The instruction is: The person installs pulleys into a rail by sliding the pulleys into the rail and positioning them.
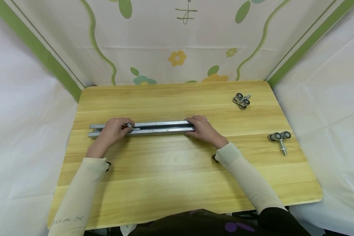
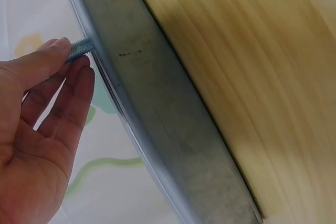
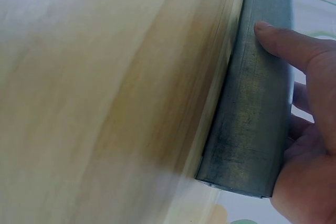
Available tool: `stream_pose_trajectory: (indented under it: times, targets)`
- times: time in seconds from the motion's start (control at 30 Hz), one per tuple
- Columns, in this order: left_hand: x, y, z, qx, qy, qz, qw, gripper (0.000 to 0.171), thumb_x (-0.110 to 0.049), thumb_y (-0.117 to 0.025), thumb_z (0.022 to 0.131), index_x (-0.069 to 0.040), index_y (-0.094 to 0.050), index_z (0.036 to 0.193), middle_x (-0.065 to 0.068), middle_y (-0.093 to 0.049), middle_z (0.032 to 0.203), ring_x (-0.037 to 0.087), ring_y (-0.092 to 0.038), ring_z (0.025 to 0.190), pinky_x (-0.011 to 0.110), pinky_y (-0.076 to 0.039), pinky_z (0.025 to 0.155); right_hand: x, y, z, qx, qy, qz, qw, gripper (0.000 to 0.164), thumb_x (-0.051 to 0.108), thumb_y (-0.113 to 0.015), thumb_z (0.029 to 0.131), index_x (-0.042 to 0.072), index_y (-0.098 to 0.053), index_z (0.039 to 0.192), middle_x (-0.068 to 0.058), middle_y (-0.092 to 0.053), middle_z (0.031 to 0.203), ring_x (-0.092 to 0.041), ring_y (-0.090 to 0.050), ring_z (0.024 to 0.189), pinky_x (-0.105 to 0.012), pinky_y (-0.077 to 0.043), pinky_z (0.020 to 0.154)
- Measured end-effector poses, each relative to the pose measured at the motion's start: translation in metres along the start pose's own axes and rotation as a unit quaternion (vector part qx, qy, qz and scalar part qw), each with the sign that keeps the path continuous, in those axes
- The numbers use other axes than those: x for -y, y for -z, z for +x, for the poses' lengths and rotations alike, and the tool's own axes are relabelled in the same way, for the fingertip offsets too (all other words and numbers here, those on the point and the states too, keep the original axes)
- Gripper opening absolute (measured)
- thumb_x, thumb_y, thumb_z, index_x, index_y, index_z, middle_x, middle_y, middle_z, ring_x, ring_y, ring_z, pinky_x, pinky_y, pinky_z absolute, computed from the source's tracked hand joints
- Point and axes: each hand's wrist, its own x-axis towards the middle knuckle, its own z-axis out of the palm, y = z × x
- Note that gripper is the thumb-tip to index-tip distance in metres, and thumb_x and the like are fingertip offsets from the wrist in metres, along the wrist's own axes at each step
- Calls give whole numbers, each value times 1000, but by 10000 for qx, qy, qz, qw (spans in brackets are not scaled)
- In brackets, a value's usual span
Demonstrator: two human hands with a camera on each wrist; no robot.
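Note:
A metal C-channel rail [image 1: 162, 131] lies left to right across the table, its slot facing up. Out of the slot near its left part stands a threaded bolt [image 2: 81, 49], which my left hand [image 1: 113, 131] pinches between thumb and fingertips. Whatever the bolt joins inside the channel is hidden by the rail's wall [image 2: 152, 98]. Near the right end my right hand [image 1: 206, 130] grips the rail, thumb [image 3: 283, 43] pressed on the near side wall and fingers on the far side, partly hidden.
Two roller trolleys with wheels and bolts lie on the wooden table [image 1: 177, 173]: one trolley [image 1: 246, 102] at the back right, another trolley [image 1: 277, 136] near the right edge. A patterned curtain [image 1: 153, 59] hangs behind the table, and white sheets flank both sides.

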Motion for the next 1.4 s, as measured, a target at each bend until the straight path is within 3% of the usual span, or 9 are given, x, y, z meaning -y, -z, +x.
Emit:
stream_pose_trajectory:
  times: [0.53, 1.07, 1.4]
  targets:
    - [15, 9, -14, -402, 54, 24, 9992, 15, -5, -72, 84, -7, -75, 99, 12, -75, 94, 25, -68, 78, 44, -57, 67, 0, 0, -1, -50, 31, 10, 10000, 66, 41, -77, 79, 7, -60, 133, -11, -65, 120, -27, -57, 111, -51, -41, 100]
    - [35, 19, -32, -830, 319, 165, 9959, 16, -2, -74, 81, -6, -74, 96, 14, -75, 93, 29, -69, 77, 48, -57, 68, 0, -2, -1, -71, 66, 16, 10000, 66, 41, -77, 79, 8, -60, 134, -10, -66, 116, -26, -58, 107, -51, -42, 96]
    - [39, 21, -36, -806, 475, 182, 9955, 16, -4, -73, 83, -6, -74, 98, 15, -75, 93, 30, -70, 79, 49, -57, 70, -1, -2, -2, -108, 93, 26, 9999, 66, 41, -77, 80, 8, -60, 134, -8, -66, 117, -25, -57, 108, -51, -41, 99]
